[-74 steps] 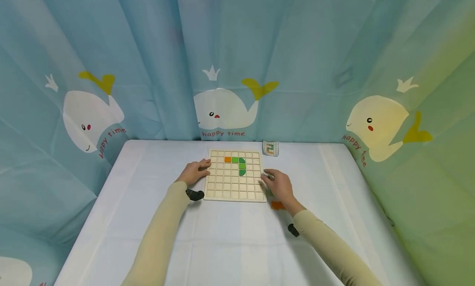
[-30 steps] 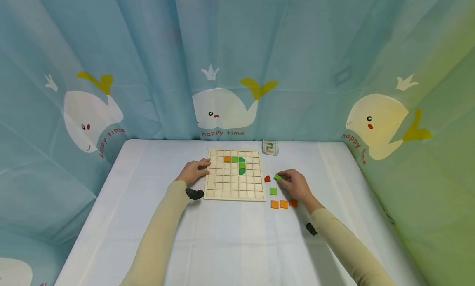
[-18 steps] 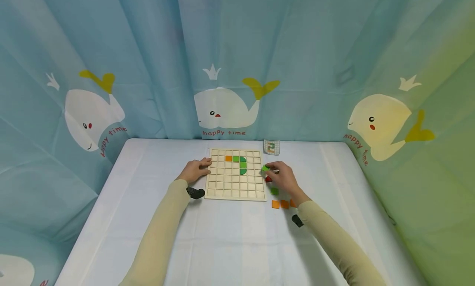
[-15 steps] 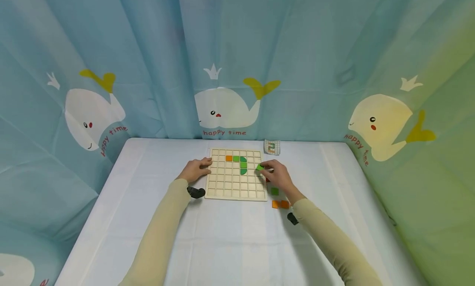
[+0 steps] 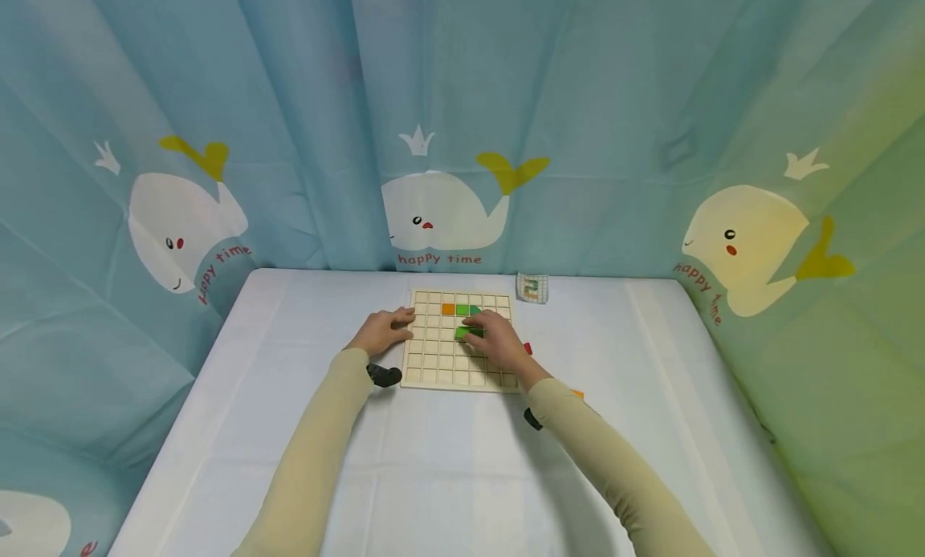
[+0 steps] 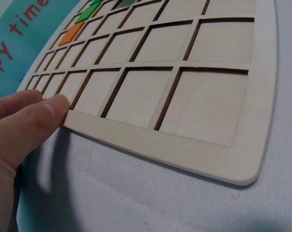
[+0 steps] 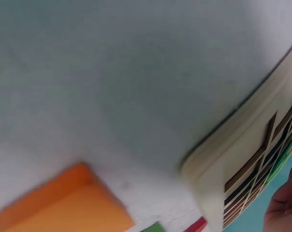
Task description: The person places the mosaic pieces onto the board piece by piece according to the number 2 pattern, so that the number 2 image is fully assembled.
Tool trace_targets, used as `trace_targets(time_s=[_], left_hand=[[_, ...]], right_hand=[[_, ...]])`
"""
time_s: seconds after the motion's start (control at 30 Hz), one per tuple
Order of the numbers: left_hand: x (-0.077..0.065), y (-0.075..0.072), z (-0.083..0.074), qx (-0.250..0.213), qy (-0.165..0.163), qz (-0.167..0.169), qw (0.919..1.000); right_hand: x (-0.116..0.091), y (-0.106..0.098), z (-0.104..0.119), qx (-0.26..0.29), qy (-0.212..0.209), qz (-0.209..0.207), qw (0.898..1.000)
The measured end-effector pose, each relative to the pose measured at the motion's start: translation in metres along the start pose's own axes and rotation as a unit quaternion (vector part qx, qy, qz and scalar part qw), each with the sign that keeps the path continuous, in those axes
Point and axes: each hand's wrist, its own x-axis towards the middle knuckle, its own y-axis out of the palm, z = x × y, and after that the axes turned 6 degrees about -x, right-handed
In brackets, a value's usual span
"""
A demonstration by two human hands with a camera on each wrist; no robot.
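A light wooden grid board [image 5: 426, 375] lies on the white-covered table. My left hand [image 5: 379, 332] rests at its left edge, and the left wrist view has the thumb [image 6: 56, 106] lying on the frame. Over the middle of the board, my right hand [image 5: 503, 344] pinches a green square tile [image 5: 460, 333] between thumb and fingers. In the row near the back sit an orange square tile [image 5: 449, 309], a green square tile [image 5: 462, 310] and a dark green rounded piece [image 5: 474, 310]. The right hand hides the pieces below that row.
A red piece [image 5: 527, 348] and an orange tile [image 5: 576, 394] lie right of the board, partly behind the right arm. A green tile [image 7: 154, 227] shows in the right wrist view. Behind the board's right corner is a small pattern card [image 5: 532, 288]. A whale-print curtain [image 5: 614, 220] hangs beyond the table.
My right hand picked up a green square tile from the table on the right and carried it left over the board's middle. The left hand stayed at the board's edge.
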Motion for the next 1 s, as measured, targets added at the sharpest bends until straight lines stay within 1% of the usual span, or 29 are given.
trace_targets(time_s=[0.13,0.2,0.33,0.47,0.63,0.83,0.93,1.0], left_hand=[[0.001,0.0,0.001,0.004,0.009,-0.003,0.9999],[0.0,0.0,0.0,0.008,0.013,-0.004,0.9999],[-0.002,0.0,-0.002,0.015,0.022,-0.005,0.9996],[-0.002,0.001,-0.004,0.025,0.02,-0.007,0.9995],[-0.002,0.001,-0.005,0.033,0.014,-0.005,0.9993],[-0.003,0.002,-0.006,0.035,0.009,-0.005,0.9993],[-0.004,0.002,-0.007,0.036,0.007,-0.006,0.9993],[-0.005,0.001,-0.007,0.036,0.007,-0.005,0.9993]], right_hand=[[0.004,0.006,0.004,-0.054,-0.009,0.011,0.998],[0.005,0.008,0.006,-0.071,-0.006,0.018,0.997],[0.006,0.009,0.007,-0.096,-0.004,0.027,0.995],[0.007,0.006,0.007,-0.108,-0.01,0.02,0.994],[0.01,0.003,0.005,-0.114,-0.015,0.024,0.993],[0.011,0.003,0.004,-0.103,-0.019,0.033,0.994],[0.008,0.001,0.003,-0.09,-0.014,0.027,0.995],[0.004,-0.002,0.001,-0.072,-0.008,0.019,0.997]])
